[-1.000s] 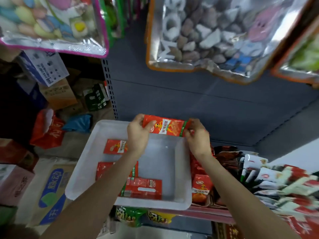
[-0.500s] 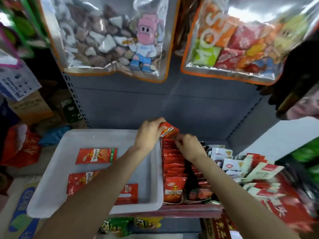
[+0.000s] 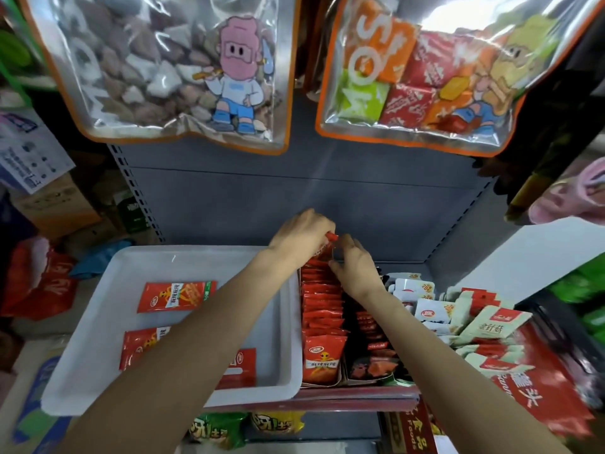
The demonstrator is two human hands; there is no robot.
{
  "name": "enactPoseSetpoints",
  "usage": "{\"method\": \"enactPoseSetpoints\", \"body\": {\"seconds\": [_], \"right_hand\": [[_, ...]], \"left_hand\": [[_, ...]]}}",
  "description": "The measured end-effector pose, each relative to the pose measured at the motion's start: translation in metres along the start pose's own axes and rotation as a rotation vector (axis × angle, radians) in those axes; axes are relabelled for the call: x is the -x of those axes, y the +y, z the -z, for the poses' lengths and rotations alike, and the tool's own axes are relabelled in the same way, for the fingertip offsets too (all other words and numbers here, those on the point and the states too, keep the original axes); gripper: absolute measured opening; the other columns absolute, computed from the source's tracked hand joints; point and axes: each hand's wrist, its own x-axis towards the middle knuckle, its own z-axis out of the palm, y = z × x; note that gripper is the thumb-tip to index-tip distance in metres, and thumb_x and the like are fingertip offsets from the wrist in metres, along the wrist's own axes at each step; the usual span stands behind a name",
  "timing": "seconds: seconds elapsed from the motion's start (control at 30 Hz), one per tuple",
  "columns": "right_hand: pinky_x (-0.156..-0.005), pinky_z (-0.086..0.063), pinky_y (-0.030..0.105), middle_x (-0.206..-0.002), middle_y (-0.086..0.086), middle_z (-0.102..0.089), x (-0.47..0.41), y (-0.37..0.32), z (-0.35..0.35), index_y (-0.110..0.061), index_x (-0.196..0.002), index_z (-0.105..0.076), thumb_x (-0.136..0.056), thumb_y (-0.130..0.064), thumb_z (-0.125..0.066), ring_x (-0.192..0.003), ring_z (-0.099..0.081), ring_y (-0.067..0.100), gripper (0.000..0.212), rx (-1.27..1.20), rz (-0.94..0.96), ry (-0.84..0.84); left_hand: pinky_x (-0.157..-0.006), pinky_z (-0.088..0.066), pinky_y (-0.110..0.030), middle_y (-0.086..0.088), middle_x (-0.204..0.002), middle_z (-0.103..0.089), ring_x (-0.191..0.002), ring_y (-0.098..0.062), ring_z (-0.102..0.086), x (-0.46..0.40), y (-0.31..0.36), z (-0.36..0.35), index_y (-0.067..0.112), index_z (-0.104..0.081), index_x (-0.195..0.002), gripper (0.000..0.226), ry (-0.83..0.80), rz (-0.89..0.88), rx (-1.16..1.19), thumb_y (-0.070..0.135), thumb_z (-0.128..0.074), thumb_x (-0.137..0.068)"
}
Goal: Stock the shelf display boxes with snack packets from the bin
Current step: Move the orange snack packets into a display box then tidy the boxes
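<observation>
Left hand (image 3: 302, 239) and right hand (image 3: 355, 268) both pinch one red packet (image 3: 329, 245) at the back of the display box (image 3: 322, 322); bin (image 3: 98, 322) alongside.

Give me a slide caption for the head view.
Both hands tuck a red snack packet into the display box's back; three remain in the white bin.

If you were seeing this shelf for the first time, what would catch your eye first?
Two large clear bags with orange trim hang at the top, the left bag full of brown and white pieces behind a cartoon figure, the right bag full of bright wrapped snacks. Below, the left hand and right hand pinch a red snack packet at the back of a packed display box. Beside it, the white bin holds three red packets.
</observation>
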Motion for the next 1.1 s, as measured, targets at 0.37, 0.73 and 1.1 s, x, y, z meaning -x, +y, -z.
{"method": "enactPoseSetpoints", "body": {"seconds": [0.37, 0.73, 1.1], "right_hand": [[-0.077, -0.049, 0.033, -0.109, 0.010, -0.065, -0.010, -0.001, 0.001, -0.011, -0.119, -0.056, -0.092, -0.022, -0.058, -0.098, -0.062, 0.027, 0.029, -0.044, 0.048, 0.066], [-0.067, -0.051, 0.033, -0.085, 0.014, -0.071, -0.017, -0.007, -0.005, -0.014, -0.091, -0.071, -0.092, -0.025, -0.057, -0.082, -0.065, 0.035, 0.018, -0.006, -0.030, 0.138], [-0.067, -0.049, 0.029, -0.082, 0.010, -0.067, -0.020, -0.001, -0.003, -0.010, -0.083, -0.065, -0.087, -0.023, -0.062, -0.083, -0.066, 0.029, 0.014, 0.040, -0.124, -0.122]], "left_hand": [[-0.069, -0.043, -0.028, -0.001, -0.090, -0.061, -0.087, -0.019, -0.057, 0.002, -0.010, 0.022, 0.016, -0.070, -0.099, 0.014, 0.007, -0.005, 0.095, 0.016, -0.061, -0.089], [-0.086, -0.051, -0.036, 0.001, -0.105, -0.068, -0.097, -0.016, -0.062, 0.008, -0.033, 0.002, 0.019, -0.065, -0.104, 0.025, 0.054, 0.122, 0.316, 0.021, -0.072, -0.081], [-0.072, -0.048, -0.034, -0.007, -0.099, -0.065, -0.090, -0.028, -0.062, 0.009, -0.021, -0.022, 0.017, -0.064, -0.105, 0.015, -0.045, 0.052, 0.022, 0.019, -0.058, -0.092]]}}
